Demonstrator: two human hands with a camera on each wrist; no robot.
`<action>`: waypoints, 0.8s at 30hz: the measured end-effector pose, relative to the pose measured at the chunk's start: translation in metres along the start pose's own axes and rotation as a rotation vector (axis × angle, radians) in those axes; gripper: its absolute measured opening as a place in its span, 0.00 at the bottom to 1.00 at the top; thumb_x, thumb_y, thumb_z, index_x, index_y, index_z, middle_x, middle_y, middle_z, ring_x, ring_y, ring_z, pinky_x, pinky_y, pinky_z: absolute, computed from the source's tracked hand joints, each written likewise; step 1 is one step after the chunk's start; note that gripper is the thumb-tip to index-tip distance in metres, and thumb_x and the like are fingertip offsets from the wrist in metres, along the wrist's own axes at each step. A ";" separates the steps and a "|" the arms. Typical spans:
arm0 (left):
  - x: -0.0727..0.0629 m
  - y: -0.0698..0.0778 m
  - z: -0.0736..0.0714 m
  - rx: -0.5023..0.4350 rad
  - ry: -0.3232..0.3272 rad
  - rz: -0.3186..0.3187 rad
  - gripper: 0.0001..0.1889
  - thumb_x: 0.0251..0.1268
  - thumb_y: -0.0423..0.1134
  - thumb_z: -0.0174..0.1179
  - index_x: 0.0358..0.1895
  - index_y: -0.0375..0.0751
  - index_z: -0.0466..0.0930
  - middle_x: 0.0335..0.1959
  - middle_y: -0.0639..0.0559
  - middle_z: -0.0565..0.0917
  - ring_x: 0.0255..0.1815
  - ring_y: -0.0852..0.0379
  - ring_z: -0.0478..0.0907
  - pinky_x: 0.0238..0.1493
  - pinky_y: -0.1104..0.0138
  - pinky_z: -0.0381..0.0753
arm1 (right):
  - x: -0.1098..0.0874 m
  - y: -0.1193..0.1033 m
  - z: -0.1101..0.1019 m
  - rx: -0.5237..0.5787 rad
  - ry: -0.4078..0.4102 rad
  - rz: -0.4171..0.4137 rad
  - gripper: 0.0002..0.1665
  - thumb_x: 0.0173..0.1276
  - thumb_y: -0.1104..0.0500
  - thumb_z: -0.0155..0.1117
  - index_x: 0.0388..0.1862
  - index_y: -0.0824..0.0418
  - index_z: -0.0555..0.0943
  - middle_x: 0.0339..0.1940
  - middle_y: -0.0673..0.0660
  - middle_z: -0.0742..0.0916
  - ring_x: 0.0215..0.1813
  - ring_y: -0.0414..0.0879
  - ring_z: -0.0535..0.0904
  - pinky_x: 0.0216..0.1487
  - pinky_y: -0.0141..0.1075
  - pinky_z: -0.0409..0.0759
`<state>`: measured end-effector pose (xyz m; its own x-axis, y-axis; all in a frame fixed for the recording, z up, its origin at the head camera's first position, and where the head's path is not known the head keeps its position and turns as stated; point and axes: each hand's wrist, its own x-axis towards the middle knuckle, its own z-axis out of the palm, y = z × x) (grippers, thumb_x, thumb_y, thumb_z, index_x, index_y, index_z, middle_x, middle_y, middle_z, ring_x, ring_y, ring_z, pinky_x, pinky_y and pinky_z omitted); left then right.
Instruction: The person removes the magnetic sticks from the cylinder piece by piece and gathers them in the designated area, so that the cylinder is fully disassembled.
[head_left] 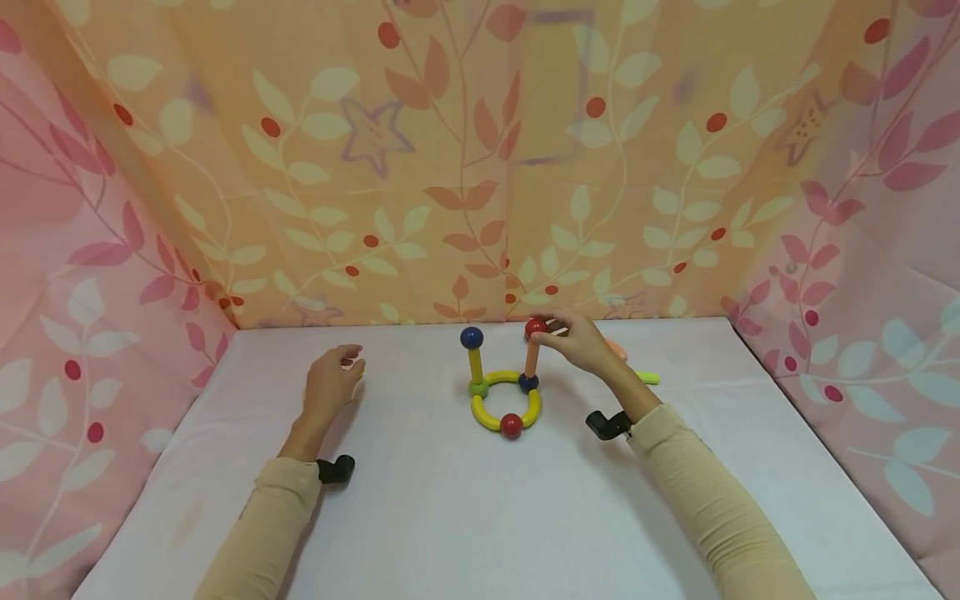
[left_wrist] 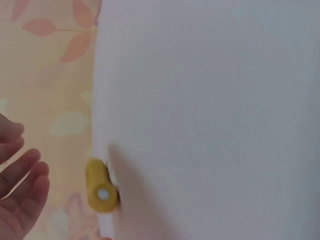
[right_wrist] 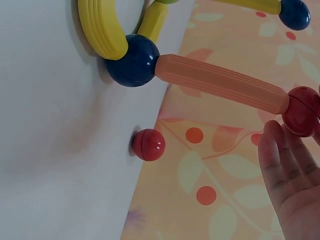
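A ring of curved yellow sticks [head_left: 483,414] joined by balls lies on the white table. From its green ball [head_left: 478,388] rises a straight yellow stick [head_left: 476,365] topped by a blue ball [head_left: 472,337]. An orange stick [right_wrist: 222,84] stands on the ring's dark blue ball [right_wrist: 134,61], with a red ball [right_wrist: 301,111] at its top. My right hand [head_left: 573,337] holds that red ball between thumb and fingers. To the left, my left hand [head_left: 330,387] hovers with loosely bent fingers and holds nothing. Close by it lies a short yellow stick [left_wrist: 101,186], end-on in the left wrist view.
Another red ball [right_wrist: 148,144] lies on the table beyond the ring. Behind my right forearm show a light green stick [head_left: 647,378] and part of an orange piece [head_left: 617,350]. Patterned curtains [head_left: 450,167] border the table [head_left: 450,517] at the back and both sides.
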<state>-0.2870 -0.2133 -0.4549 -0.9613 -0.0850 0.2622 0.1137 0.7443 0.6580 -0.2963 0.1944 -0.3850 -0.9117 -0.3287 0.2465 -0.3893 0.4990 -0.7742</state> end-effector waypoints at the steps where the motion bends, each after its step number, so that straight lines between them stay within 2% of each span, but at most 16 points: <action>1: 0.000 0.003 0.001 -0.020 0.017 0.016 0.17 0.68 0.37 0.56 0.56 0.34 0.79 0.52 0.36 0.84 0.51 0.40 0.81 0.52 0.49 0.79 | 0.000 0.001 0.000 0.001 0.001 0.003 0.25 0.66 0.56 0.67 0.61 0.60 0.78 0.54 0.61 0.84 0.53 0.57 0.81 0.55 0.50 0.81; 6: -0.006 0.024 0.008 -0.166 0.088 0.059 0.15 0.66 0.34 0.59 0.53 0.33 0.81 0.50 0.37 0.85 0.50 0.41 0.82 0.51 0.52 0.81 | 0.001 0.003 0.000 0.014 -0.002 -0.006 0.25 0.66 0.57 0.67 0.61 0.61 0.78 0.52 0.61 0.84 0.53 0.57 0.81 0.56 0.51 0.80; 11: -0.013 0.044 0.020 -0.328 0.159 0.164 0.14 0.63 0.31 0.62 0.51 0.31 0.82 0.46 0.37 0.86 0.47 0.43 0.84 0.48 0.51 0.83 | 0.001 0.004 0.001 0.011 -0.001 0.007 0.25 0.66 0.55 0.67 0.62 0.60 0.78 0.56 0.61 0.83 0.54 0.57 0.81 0.55 0.50 0.81; 15: -0.018 0.059 0.027 -0.394 0.143 0.213 0.13 0.62 0.31 0.64 0.50 0.32 0.83 0.45 0.38 0.87 0.47 0.45 0.84 0.47 0.53 0.84 | 0.001 0.003 0.001 0.014 0.003 0.016 0.26 0.66 0.55 0.67 0.62 0.59 0.78 0.57 0.62 0.83 0.54 0.58 0.81 0.54 0.50 0.82; 20: -0.023 0.072 0.034 -0.423 0.074 0.201 0.14 0.62 0.33 0.65 0.50 0.34 0.83 0.46 0.39 0.87 0.48 0.46 0.84 0.48 0.56 0.84 | 0.001 0.003 0.000 0.011 0.016 -0.005 0.25 0.66 0.57 0.67 0.62 0.60 0.78 0.55 0.62 0.84 0.54 0.58 0.81 0.57 0.52 0.80; 24: -0.025 0.078 0.040 -0.431 0.026 0.185 0.14 0.63 0.34 0.65 0.52 0.36 0.82 0.48 0.39 0.86 0.49 0.46 0.83 0.50 0.53 0.83 | 0.002 0.003 0.000 0.002 0.017 -0.005 0.24 0.67 0.58 0.66 0.62 0.60 0.78 0.56 0.62 0.84 0.55 0.57 0.81 0.56 0.51 0.81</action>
<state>-0.2640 -0.1267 -0.4391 -0.9089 0.0027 0.4171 0.3821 0.4061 0.8301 -0.2990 0.1953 -0.3863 -0.9119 -0.3174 0.2603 -0.3936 0.4961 -0.7739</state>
